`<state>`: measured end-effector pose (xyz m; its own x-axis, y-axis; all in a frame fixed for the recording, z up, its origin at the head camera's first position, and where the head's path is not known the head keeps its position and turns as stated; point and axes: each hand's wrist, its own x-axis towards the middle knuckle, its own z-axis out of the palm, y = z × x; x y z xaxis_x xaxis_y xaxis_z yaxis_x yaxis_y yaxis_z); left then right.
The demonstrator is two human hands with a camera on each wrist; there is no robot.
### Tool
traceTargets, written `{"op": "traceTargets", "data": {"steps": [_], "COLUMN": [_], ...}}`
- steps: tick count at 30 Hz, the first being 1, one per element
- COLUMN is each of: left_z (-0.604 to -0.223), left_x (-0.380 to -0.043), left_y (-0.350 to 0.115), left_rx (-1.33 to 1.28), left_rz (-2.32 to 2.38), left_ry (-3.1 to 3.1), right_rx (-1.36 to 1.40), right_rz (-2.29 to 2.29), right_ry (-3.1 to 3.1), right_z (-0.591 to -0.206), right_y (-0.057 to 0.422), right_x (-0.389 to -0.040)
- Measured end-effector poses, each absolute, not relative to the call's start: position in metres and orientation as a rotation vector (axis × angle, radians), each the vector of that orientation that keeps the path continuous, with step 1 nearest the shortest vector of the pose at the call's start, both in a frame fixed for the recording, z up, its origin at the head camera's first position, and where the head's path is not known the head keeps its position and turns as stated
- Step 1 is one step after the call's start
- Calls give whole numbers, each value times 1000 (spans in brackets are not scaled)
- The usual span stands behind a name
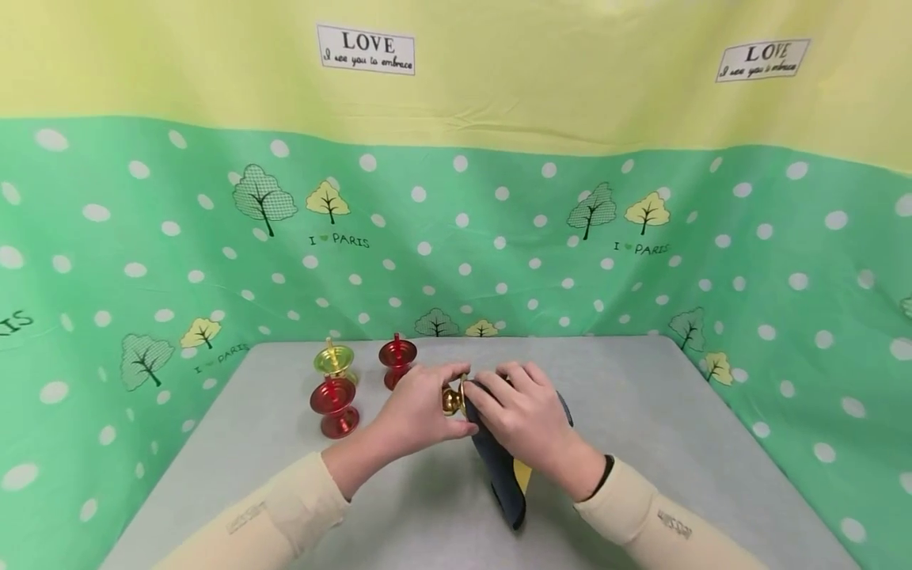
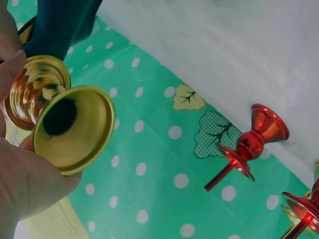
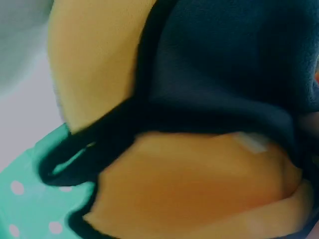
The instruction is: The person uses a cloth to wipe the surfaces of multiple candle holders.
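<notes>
My left hand point(image 1: 419, 408) grips a shiny gold candle holder point(image 2: 82, 137) by its waist, with the hollow flared base facing the left wrist camera. A cloth point(image 1: 499, 467), dark blue on one side and yellow on the other with dark edging, hangs from my right hand point(image 1: 526, 413). The right fingers hold it against the other end of the holder, covering that end. In the right wrist view the cloth's folds and a loop at its edge fill most of the picture. Both hands are close together above the table.
Left of my hands, a red candle holder point(image 1: 339, 423) stands upright in front of a yellow-gold one point(image 1: 333, 360). Another red candle holder point(image 1: 397, 353) stands near the far edge of the grey table point(image 1: 627, 475). A green dotted curtain point(image 1: 492, 261) hangs around the table.
</notes>
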<state>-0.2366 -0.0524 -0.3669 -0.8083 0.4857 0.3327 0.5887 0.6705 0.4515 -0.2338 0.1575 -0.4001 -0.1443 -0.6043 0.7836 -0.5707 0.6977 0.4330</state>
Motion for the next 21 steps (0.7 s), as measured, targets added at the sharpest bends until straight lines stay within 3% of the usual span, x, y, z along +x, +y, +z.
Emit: {"op": "traceTargets", "data": {"steps": [9, 15, 21], "left_z": [-366, -366, -371], "left_x": [-230, -230, -233], "left_y": [-61, -59, -72], "left_rx": [-738, -695, -507], "left_rz": [-1018, -1094, -1507], "left_ry": [-2811, -2835, -2797], "right_rx": [1025, 1043, 791], "right_rz": [-87, -50, 230], "right_ry": [-1739, -1732, -1917], "right_z": [-400, -396, -394], "right_y": [157, 180, 234], "right_x": [-236, -243, -256]}}
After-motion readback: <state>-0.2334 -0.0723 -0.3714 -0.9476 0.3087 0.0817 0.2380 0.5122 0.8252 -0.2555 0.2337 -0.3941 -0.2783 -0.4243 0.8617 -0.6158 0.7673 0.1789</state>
